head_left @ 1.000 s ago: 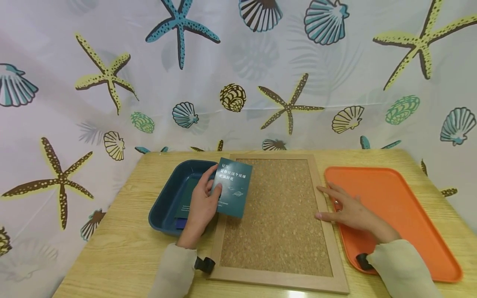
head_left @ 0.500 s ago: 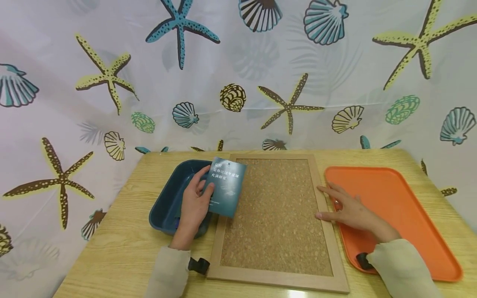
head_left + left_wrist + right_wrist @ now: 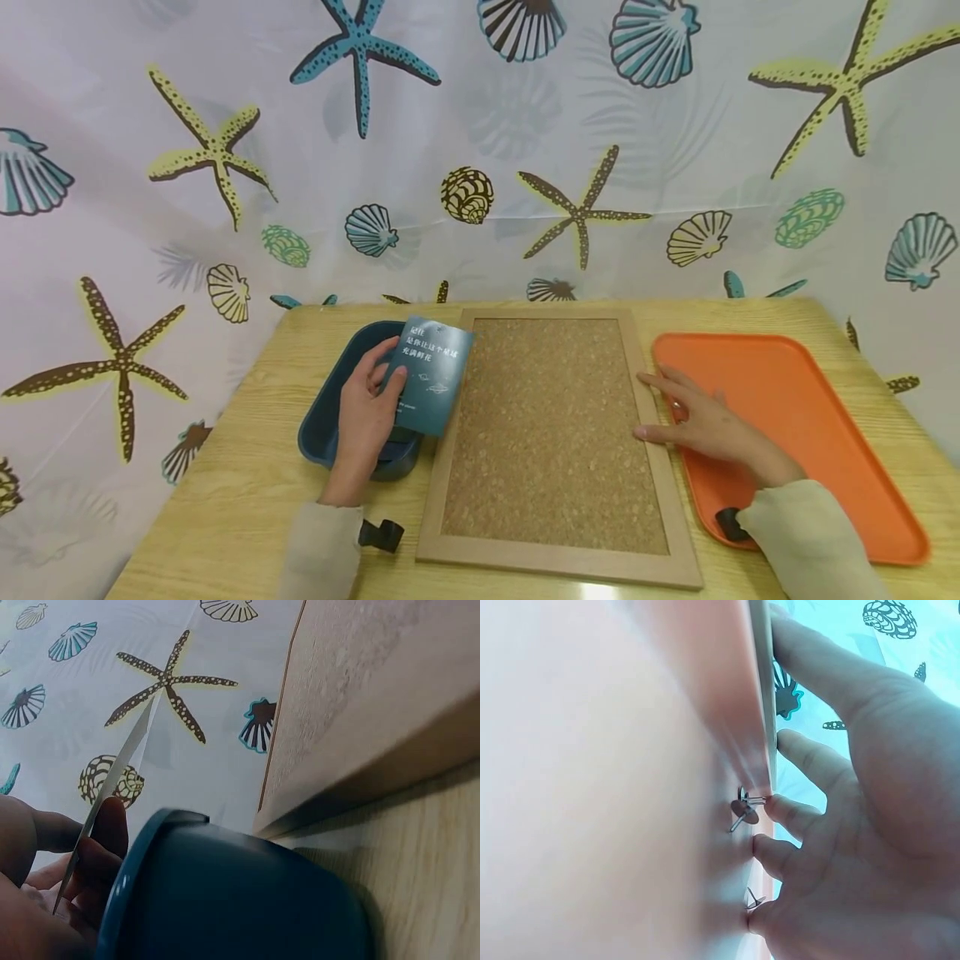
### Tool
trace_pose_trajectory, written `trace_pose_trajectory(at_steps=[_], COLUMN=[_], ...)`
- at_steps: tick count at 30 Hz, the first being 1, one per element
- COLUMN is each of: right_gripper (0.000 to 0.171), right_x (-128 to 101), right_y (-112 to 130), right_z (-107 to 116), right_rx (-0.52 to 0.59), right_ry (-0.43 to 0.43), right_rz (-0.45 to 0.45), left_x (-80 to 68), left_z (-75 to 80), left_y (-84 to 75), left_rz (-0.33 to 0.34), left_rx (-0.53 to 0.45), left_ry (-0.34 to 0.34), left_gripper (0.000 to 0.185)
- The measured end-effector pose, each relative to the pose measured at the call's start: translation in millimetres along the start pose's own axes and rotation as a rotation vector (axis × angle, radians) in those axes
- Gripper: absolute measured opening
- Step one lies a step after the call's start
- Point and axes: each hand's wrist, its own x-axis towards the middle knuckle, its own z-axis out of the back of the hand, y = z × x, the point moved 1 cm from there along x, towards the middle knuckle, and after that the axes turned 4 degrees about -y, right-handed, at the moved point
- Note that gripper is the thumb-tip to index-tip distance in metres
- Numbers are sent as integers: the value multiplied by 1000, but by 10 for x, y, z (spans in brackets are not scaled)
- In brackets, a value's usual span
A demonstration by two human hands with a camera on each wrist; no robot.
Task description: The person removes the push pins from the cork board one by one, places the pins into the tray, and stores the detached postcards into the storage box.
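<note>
Left hand [image 3: 365,417] pinching teal card [image 3: 429,376] — upright, top tilted right; right hand [image 3: 701,425] flat, fingers spread

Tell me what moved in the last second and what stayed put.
The left hand, gripping the teal card, carried it leftward off the cork board until it hangs mostly over the blue tray. The right hand stayed resting where cork board and orange tray meet. Board and both trays kept their places.

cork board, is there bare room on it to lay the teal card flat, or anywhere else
The cork board is bare inside its whole wooden frame. The orange tray is free beyond the right hand, with thumbtacks under its fingers. It is crowded at the blue bin, where the left hand holds the card.
</note>
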Motion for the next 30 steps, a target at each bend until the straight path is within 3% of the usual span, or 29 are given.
trace_pose_trajectory(at_steps=[13, 23, 30], right_gripper=[94, 94, 93], right_x=[-7, -7, 8], right_y=[-30, -12, -11], right_z=[-12, -23, -16], right_rx=[4, 10, 15], right_ry=[11, 9, 2], right_rz=[-6, -8, -10], left_x=[8, 75, 106], left_z=[243, 404, 491], left_y=[119, 209, 208], left_rz=[112, 160, 180], left_rx=[52, 107, 90], left_ry=[-49, -68, -44], left_gripper=[44, 46, 47])
